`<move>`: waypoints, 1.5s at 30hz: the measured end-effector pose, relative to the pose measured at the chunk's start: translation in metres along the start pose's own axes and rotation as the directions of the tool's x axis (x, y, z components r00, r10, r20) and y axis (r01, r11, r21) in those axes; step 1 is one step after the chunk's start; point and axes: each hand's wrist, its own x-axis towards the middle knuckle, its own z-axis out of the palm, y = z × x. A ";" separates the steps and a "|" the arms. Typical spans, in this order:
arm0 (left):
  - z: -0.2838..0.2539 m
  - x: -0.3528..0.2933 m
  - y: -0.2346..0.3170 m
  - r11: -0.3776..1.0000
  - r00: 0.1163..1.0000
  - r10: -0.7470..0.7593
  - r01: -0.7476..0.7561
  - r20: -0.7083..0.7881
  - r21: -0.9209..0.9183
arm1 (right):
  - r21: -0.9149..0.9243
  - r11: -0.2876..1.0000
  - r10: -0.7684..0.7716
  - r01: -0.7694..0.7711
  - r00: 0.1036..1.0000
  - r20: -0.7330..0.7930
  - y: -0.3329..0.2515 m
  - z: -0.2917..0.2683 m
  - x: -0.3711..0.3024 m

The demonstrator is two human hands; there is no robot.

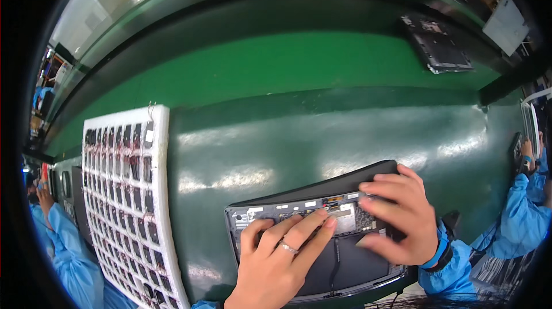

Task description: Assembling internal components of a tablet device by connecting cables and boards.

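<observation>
An opened laptop (356, 260) lies in front of me on the green bench, its inner board and dark battery area exposed. My left hand (282, 254), with a ring on one finger, rests on the laptop's left part; its fingers are stretched out and the tips touch near the silvery plate (345, 219) on the board. Over the right part hovers my right hand (399, 217), fingers spread and curved, with nothing visible in them. Whether its fingertips touch the board I cannot tell. Behind the laptop's back edge shows a dark panel (322, 181).
On the left stands a white foam tray (164, 194) with rows of small black parts and thin wires. Another opened laptop base (440, 47) lies at the far right on the green strip (259, 67). Co-workers in blue sleeves (517, 208) sit on both sides.
</observation>
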 end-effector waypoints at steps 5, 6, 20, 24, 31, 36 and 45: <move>-0.011 0.007 0.021 0.991 0.988 -0.108 0.116 0.110 -0.069 | 0.010 0.994 0.105 -0.105 0.983 -0.148 0.019 -0.015 -0.007; -0.011 0.008 0.018 0.997 0.988 -0.048 0.056 0.144 -0.047 | 0.105 0.988 0.127 -0.117 0.988 -0.092 0.019 -0.011 -0.004; -0.002 0.010 0.010 0.999 0.996 0.007 -0.004 0.085 -0.033 | 0.200 0.962 0.177 -0.184 0.983 0.049 0.019 -0.002 0.002; 0.001 0.016 0.030 0.915 0.913 -0.288 0.352 0.287 -0.200 | 0.169 0.964 0.196 -0.203 0.979 0.058 0.015 -0.009 0.002; -0.001 0.011 0.012 0.992 0.996 -0.019 0.030 0.092 -0.123 | 0.231 0.952 0.189 -0.202 0.979 0.076 0.018 -0.014 0.001; -0.006 0.017 0.034 0.928 0.921 -0.323 0.354 0.217 -0.121 | 0.253 0.947 0.183 -0.200 0.979 0.090 0.018 -0.006 0.002; -0.007 0.013 0.011 0.993 0.996 -0.037 0.045 0.077 -0.112 | 0.168 0.967 0.187 -0.190 0.982 0.029 0.019 -0.007 -0.006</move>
